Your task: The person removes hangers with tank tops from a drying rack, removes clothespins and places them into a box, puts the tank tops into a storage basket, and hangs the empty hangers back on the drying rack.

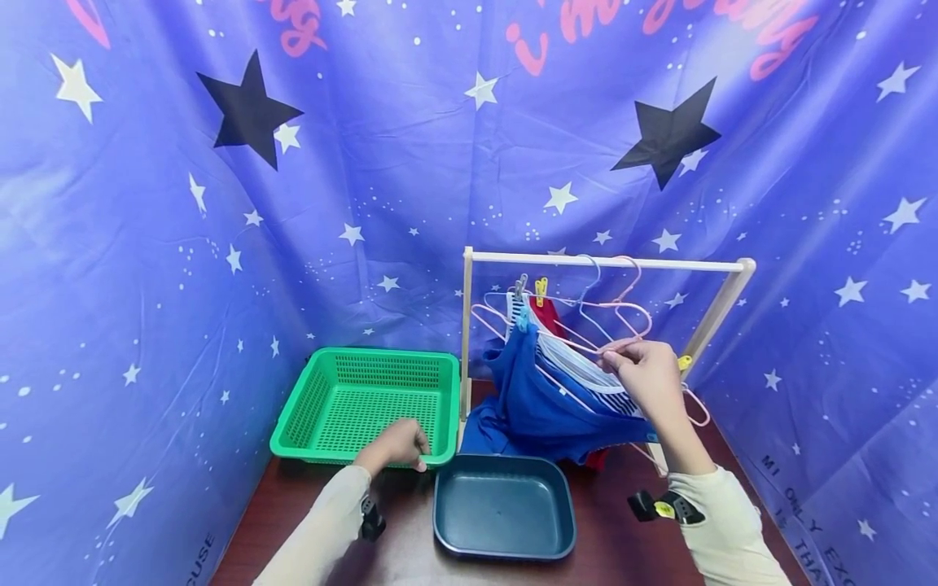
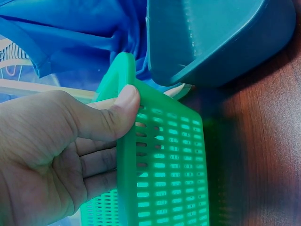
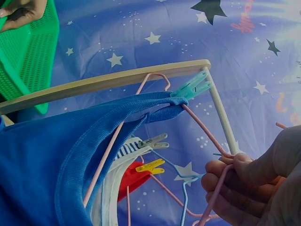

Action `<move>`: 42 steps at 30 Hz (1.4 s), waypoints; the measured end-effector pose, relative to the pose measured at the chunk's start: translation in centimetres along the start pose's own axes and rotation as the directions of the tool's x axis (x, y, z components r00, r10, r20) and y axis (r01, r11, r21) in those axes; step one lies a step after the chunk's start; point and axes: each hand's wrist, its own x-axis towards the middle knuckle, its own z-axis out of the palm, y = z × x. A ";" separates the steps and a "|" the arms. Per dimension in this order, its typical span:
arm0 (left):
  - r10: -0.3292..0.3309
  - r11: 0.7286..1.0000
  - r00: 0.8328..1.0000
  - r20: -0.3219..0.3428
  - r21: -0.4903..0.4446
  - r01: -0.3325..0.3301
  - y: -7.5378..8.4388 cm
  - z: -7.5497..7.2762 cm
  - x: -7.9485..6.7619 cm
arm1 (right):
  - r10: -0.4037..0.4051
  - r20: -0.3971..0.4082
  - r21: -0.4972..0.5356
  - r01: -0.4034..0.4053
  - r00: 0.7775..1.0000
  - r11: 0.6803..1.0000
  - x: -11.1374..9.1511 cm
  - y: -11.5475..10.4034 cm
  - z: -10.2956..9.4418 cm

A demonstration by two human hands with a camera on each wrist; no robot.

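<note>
My left hand (image 1: 399, 446) grips the near rim of a green plastic basket (image 1: 388, 356), thumb on the rim and fingers inside the perforated wall in the left wrist view. With thumb and fingers, my right hand (image 1: 648, 378) pinches a pink wire hanger (image 3: 207, 127) below its hook. A blue garment (image 1: 538, 403) drapes from that hanger, pegged at one shoulder by a teal clothespin (image 3: 192, 87). Behind it hang a blue-and-white striped garment (image 3: 124, 150) with a grey clothespin (image 3: 153, 141) and a red garment (image 3: 131, 176) with a yellow clothespin (image 3: 150, 165).
A small wooden rack (image 1: 659, 264) stands at the right, with pink and blue hanger hooks over its rail. In front of it, a dark blue tray (image 1: 506, 509) lies on the brown table (image 1: 608, 545). Purple star-printed cloth (image 1: 410, 163) walls off the back and sides.
</note>
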 end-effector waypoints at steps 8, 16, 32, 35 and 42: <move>-0.012 1.000 1.000 0.000 0.004 0.012 0.0 0.1 0.2 | -0.010 -0.011 0.066 0.010 1.000 0.998 -0.7 0.0 -0.2; -0.012 1.000 1.000 0.004 -0.003 0.012 -0.2 0.1 0.3 | -0.082 0.119 0.039 0.078 0.989 0.996 0.4 -0.8 1.6; 0.004 1.000 1.000 0.005 -0.015 -0.004 -0.5 0.2 0.4 | -0.072 0.443 0.267 -0.056 0.893 0.962 3.0 0.3 7.7; 0.002 1.000 1.000 0.007 -0.014 -0.002 -0.6 0.2 0.4 | -0.085 0.457 0.266 -0.045 0.885 0.963 3.0 0.6 8.6; -0.015 1.000 1.000 0.002 -0.012 0.015 -0.6 0.3 0.3 | -0.142 0.438 0.146 0.086 0.888 0.986 3.5 1.1 9.7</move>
